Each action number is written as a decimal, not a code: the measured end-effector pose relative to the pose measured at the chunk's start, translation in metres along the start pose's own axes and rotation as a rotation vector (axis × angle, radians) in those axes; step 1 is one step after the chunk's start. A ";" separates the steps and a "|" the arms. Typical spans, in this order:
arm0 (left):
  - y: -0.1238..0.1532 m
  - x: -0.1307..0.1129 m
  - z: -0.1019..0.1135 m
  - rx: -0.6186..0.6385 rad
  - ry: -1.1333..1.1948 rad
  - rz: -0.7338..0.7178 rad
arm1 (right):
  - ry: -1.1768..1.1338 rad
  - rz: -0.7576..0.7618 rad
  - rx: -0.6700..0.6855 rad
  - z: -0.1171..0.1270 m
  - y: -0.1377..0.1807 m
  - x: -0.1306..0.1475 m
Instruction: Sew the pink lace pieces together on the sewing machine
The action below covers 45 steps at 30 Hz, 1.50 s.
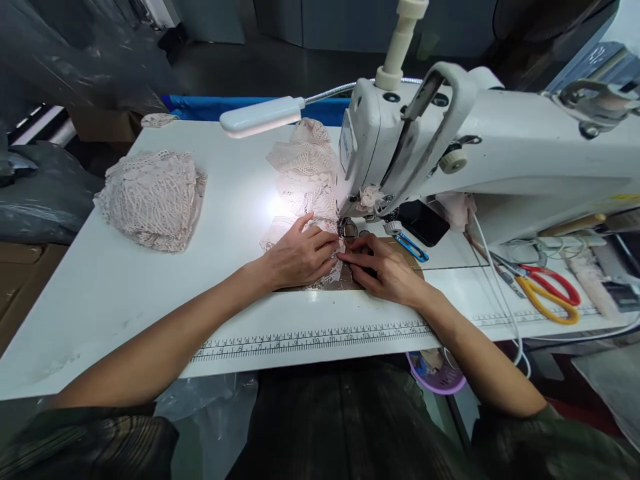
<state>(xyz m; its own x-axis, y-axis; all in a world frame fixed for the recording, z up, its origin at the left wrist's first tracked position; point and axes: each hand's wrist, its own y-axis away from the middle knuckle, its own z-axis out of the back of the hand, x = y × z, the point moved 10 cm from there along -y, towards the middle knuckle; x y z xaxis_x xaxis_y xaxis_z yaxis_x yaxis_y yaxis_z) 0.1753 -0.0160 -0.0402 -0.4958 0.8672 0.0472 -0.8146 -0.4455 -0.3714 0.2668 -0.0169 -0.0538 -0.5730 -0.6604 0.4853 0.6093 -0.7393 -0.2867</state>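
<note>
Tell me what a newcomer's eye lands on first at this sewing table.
First, the bright pool of lamplight at the table's centre, where the left hand and right hand press pale lace fabric flat at the foot of the white sewing machine. Next, the stack of lace pieces at the far left of the table, and the red and yellow scissors at the right.

Pale pink lace piece [305, 177], flat under needle

Bare forearms; dark ribbed sleeves [90, 440], dark clothing.
</note>
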 end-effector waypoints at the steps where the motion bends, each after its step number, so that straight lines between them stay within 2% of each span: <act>1: 0.000 0.001 0.000 -0.003 -0.004 0.002 | 0.008 0.004 0.001 0.000 0.000 0.000; 11: -0.002 0.010 -0.005 0.056 -0.002 0.069 | 0.139 -0.016 0.009 -0.002 -0.007 -0.003; 20: -0.004 0.017 -0.010 0.079 0.046 0.138 | 0.265 -0.041 0.069 -0.005 -0.014 -0.003; 29: -0.005 0.024 -0.011 0.083 0.045 0.228 | 0.345 -0.144 0.169 -0.012 -0.022 -0.008; 32: -0.004 0.025 -0.009 0.068 0.024 0.267 | 0.269 -0.159 0.132 -0.006 -0.018 -0.013; 35: -0.005 0.024 -0.009 0.061 -0.001 0.311 | 0.079 -0.234 0.113 0.007 -0.014 -0.025; 38: -0.006 0.021 -0.011 0.055 -0.033 0.357 | -0.090 -0.314 0.158 0.017 -0.014 -0.038; 41: -0.005 0.022 -0.009 0.035 -0.060 0.398 | -0.199 -0.344 0.215 0.016 -0.018 -0.049; 43: -0.004 0.023 0.000 -0.019 -0.057 0.384 | -0.278 -0.422 0.157 0.014 -0.017 -0.063; 45: -0.004 0.020 0.013 -0.102 -0.022 0.295 | -0.353 -0.533 0.028 0.015 -0.011 -0.079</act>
<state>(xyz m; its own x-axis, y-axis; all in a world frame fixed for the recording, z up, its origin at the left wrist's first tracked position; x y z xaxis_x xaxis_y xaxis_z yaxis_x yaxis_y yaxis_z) 0.1646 0.0004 -0.0262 -0.7136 0.6983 -0.0571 -0.6007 -0.6517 -0.4631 0.3131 0.0456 -0.0766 -0.5891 -0.1165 0.7996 0.3077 -0.9473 0.0887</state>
